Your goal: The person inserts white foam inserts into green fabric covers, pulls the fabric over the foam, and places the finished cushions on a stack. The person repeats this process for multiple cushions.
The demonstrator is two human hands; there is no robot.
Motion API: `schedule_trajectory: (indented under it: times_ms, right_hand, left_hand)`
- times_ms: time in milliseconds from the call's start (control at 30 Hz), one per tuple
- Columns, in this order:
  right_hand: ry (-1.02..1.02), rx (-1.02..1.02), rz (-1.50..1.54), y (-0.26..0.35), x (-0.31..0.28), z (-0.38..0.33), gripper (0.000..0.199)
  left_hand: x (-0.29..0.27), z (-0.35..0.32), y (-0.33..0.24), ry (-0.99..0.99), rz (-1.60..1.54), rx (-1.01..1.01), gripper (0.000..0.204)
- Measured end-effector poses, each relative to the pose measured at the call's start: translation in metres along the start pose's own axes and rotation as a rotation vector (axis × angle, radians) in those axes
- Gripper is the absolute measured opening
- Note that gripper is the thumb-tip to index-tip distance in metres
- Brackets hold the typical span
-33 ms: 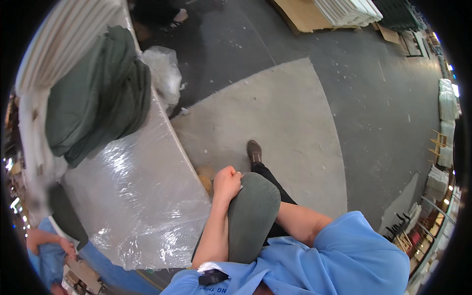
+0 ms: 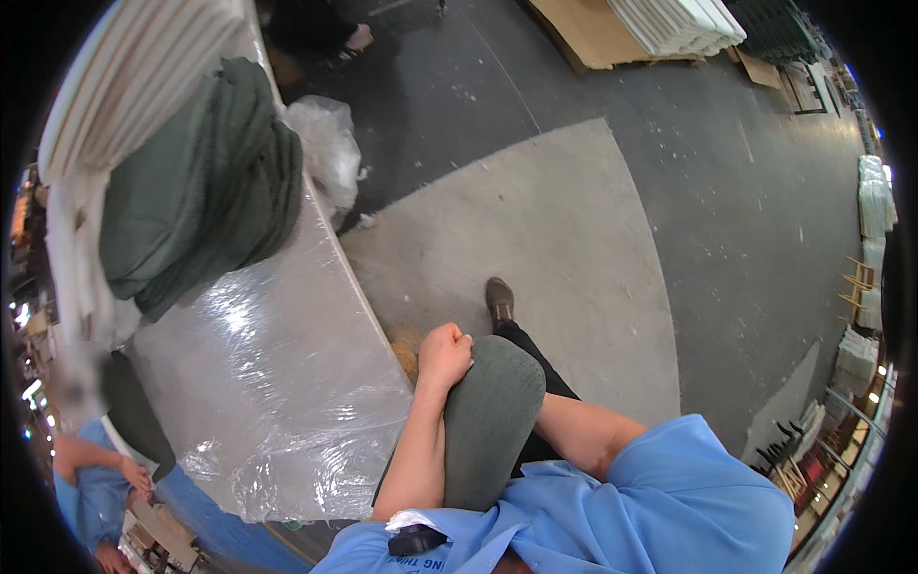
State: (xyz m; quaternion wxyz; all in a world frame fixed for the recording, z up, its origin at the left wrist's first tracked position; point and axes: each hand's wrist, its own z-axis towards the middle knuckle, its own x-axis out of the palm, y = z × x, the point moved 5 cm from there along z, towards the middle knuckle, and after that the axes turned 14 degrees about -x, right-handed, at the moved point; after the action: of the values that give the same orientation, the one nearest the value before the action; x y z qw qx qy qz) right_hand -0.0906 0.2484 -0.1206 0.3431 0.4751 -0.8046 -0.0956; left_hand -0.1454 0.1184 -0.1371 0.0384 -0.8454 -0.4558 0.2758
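Observation:
A dark green, fabric-covered cushion (image 2: 492, 416) with a rounded end stands upright against my front. My left hand (image 2: 446, 356) is closed on its left edge near the top, the fingers curled into the fabric. My right forearm passes behind the cushion from the right, and the cushion hides that hand. On my left is a table (image 2: 273, 364) topped with shiny clear plastic wrap. A heap of folded dark green fabric (image 2: 206, 191) lies on it, beside a stack of white padded pieces (image 2: 153, 86).
Clear crumpled plastic (image 2: 327, 148) hangs at the table's far edge. At lower left a co-worker in blue (image 2: 96, 478) stands near another green piece (image 2: 134, 411). Another person's hand (image 2: 360, 38) shows at the top. Cardboard (image 2: 583, 33) and stacked white pieces (image 2: 665, 24) lie far right.
The surroundings have shifted slightly down and to the right in the picture. My left hand keeps its hold on the cushion, which stays in place.

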Motion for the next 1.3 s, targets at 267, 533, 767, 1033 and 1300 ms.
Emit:
schedule_trajectory:
  times_ms: [267,533,767,1033,1300]
  right_hand:
    - [0.117,-0.105,-0.161,-0.01,0.027,-0.013,0.034]
    - [0.563,-0.522,-0.59,-0.041,0.119,0.003,0.035]
    - [0.736,-0.239,-0.861,0.035,0.185,0.017,0.041]
    - [1.569,-0.122,-2.378,0.004,0.274,-0.037,0.073]
    - [1.362,-0.468,-2.353,-0.059,0.274,-0.03,0.047]
  left_hand:
    - [-0.064,-0.092,0.015,0.062,-0.364,0.051,0.044]
    - [-0.091,-0.158,0.2,0.258,-0.757,0.023,0.029]
    - [-0.122,-0.162,0.211,-0.621,-0.687,0.071,0.03]
    - [-0.078,-0.186,0.246,-0.456,-0.698,-0.095,0.051]
    - [-0.034,-0.234,0.307,-0.345,-0.703,-0.437,0.043]
